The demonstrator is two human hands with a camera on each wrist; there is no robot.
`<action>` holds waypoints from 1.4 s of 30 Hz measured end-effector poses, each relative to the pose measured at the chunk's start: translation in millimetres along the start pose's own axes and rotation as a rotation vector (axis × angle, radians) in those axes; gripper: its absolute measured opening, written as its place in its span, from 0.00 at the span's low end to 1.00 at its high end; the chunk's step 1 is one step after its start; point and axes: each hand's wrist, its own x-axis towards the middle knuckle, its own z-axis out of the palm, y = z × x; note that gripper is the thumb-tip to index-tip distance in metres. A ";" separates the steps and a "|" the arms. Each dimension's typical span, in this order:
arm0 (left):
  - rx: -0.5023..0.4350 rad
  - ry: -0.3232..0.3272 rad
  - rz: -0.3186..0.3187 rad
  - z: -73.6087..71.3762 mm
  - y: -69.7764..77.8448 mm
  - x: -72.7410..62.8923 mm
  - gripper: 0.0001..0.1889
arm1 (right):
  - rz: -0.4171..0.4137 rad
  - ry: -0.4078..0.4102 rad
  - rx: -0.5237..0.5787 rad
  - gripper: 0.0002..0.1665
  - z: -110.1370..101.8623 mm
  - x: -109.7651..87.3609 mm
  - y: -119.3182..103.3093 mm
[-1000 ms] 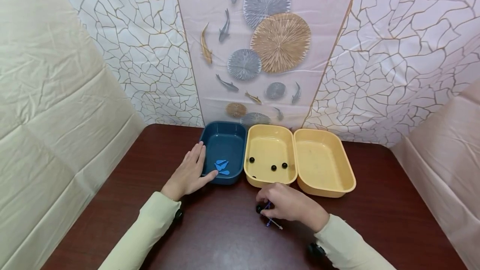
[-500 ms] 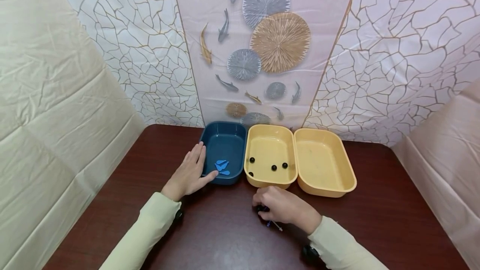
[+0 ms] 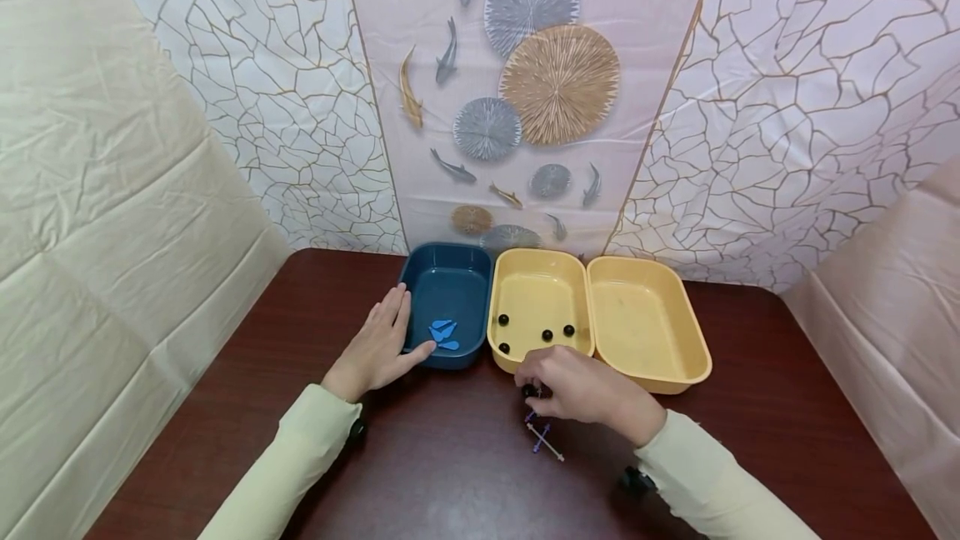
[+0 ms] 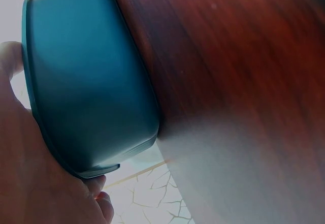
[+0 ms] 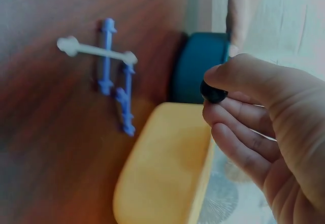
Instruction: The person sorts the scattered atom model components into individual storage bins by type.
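My right hand [image 3: 585, 386] pinches a small black ball [image 5: 213, 94] between thumb and fingertips, close to the front rim of the middle yellow tub [image 3: 536, 290]. Several similar black balls [image 3: 547, 336] lie inside that tub. With its fingers spread, my left hand [image 3: 378, 348] rests on the left rim of the dark blue tub [image 3: 453, 294], thumb along the front corner. Several flat blue teardrop-shaped pieces [image 3: 442, 330] are on the blue tub's floor. Beneath my right hand, a whitish rod [image 5: 99, 52] with knobbed ends crosses a purple rod [image 5: 106, 56] on the table.
A second yellow tub [image 3: 645, 323] stands on the right, beside the middle one. All three tubs form a row at the back of the dark brown table [image 3: 450, 473]. Behind them hangs a patterned cloth [image 3: 420, 190].
My right hand gathers the black ball from beside the rods and lifts it toward the middle tub. The ball near that tub's front left corner shifts slightly. My left hand stays put.
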 end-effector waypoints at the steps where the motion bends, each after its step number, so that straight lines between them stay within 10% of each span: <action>1: -0.002 -0.001 0.000 -0.2 0.0 -0.1 0.53 | 0.002 0.006 -0.004 0.08 -2.7 0.0 1.1; 22: 0.006 -0.002 -0.003 -0.5 -0.2 -0.2 0.53 | 0.062 0.047 -0.059 0.06 -43.3 13.4 30.1; 42: -0.002 0.004 -0.003 -1.0 2.0 -0.9 0.53 | 0.229 0.070 0.099 0.08 4.2 38.4 80.3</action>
